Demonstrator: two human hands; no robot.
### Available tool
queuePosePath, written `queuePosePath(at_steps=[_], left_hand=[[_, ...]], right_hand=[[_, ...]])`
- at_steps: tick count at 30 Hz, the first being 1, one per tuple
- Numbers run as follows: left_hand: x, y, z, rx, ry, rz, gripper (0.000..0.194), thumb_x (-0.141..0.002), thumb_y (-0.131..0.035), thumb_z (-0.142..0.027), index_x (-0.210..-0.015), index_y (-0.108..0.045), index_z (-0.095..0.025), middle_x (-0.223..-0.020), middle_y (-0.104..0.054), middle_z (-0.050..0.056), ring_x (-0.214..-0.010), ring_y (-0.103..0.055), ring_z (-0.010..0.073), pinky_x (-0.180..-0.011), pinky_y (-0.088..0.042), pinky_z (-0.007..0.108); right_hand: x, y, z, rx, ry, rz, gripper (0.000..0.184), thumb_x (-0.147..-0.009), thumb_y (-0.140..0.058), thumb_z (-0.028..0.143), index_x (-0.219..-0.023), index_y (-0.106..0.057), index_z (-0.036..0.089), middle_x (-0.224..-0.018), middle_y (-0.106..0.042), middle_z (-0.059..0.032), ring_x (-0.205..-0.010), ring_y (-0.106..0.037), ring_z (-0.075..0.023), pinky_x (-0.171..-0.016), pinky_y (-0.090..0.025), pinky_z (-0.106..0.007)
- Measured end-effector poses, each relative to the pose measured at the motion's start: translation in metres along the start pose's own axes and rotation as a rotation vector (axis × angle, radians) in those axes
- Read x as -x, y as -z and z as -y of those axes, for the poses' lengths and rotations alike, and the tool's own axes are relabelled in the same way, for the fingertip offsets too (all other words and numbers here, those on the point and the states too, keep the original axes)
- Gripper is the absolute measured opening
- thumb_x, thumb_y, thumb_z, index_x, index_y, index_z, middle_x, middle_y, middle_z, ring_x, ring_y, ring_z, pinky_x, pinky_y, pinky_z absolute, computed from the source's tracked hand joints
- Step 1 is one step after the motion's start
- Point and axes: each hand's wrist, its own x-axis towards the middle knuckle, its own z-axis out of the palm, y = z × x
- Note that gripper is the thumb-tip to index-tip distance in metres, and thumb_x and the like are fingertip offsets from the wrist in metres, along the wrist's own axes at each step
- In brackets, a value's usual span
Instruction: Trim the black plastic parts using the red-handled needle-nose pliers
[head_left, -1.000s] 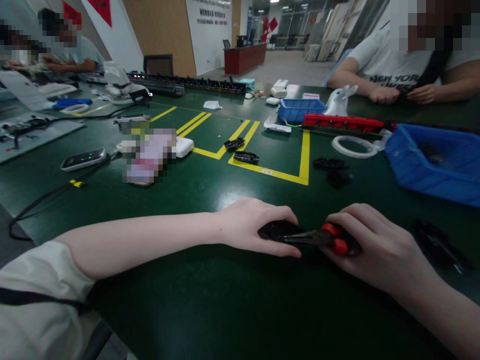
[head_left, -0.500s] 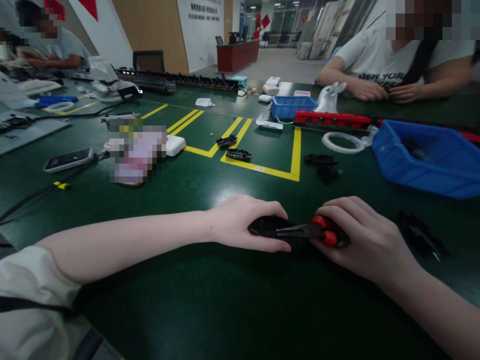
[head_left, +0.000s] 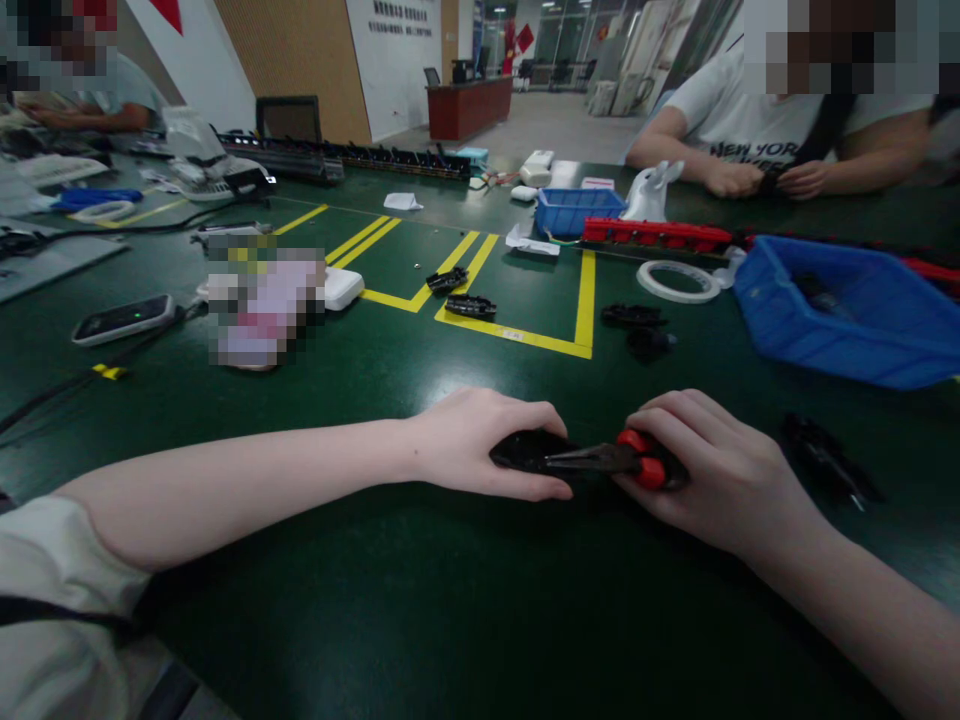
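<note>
Toward the near edge of the bench [head_left: 420,600], the left hand [head_left: 472,440], half-curled, holds a black part [head_left: 521,452]; the right hand [head_left: 712,465] is wrapped around red-handled pliers [head_left: 611,459], whose tips overlap the part.

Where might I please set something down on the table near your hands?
Bare green tabletop lies on the near side of the left hand and right hand, and between the left forearm and phone. Crowded: beyond and beside the right hand, with black parts, tape roll and large blue bin.
</note>
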Motion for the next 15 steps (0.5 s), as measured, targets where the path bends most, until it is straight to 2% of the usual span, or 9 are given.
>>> queuePosePath(at_steps=[7, 15], left_hand=[[0.0001, 0.0, -0.0002, 0.005, 0.011, 0.001, 0.04, -0.086, -0.065, -0.05, -0.108, -0.062, -0.018, -0.085, -0.068, 0.001, -0.07, -0.061, 0.0139, -0.063, -0.037, 0.022], [0.0019, 0.0, -0.0018, 0.087, 0.007, -0.059, 0.039, -0.084, -0.068, -0.049, -0.104, -0.064, -0.016, -0.082, -0.066, 0.001, -0.068, -0.059, 0.0124, -0.064, -0.039, 0.022]], right_hand=[[-0.0002, 0.0003, 0.0002, 0.022, 0.006, 0.009, 0.015, -0.082, -0.06, 0.026, -0.09, -0.056, 0.014, -0.085, -0.058, -0.0101, -0.075, -0.057, -0.0219, -0.057, -0.049, -0.031], [-0.0015, 0.0013, 0.0001, 0.005, 0.006, -0.013, 0.016, -0.081, -0.061, 0.025, -0.089, -0.056, 0.012, -0.085, -0.056, -0.01, -0.074, -0.056, -0.0211, -0.057, -0.049, -0.031]])
